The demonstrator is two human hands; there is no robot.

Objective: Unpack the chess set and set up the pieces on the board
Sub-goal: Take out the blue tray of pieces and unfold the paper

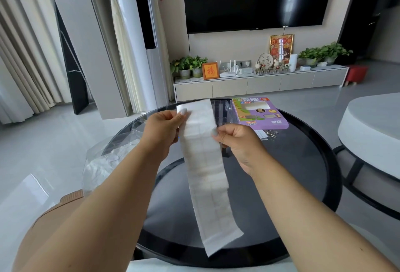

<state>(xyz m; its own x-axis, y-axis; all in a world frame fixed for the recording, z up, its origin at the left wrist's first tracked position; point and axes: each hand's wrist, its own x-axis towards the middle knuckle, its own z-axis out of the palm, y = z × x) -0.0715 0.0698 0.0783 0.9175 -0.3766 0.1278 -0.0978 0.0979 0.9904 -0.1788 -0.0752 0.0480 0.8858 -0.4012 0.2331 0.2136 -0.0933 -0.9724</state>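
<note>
A long folded white paper board with a faint printed grid hangs in the air over the round black glass table. My left hand pinches its upper left edge. My right hand pinches its right edge a little lower. The paper's lower end reaches down toward the table's near rim. Behind it lies the purple chess set box, and a clear plastic tray sits just left of the box. No chess pieces can be made out.
A clear plastic bag with white paper inside lies on the table's left side. Small metal hooks and a paper slip lie near the box. A white round table stands to the right. A TV cabinet stands beyond.
</note>
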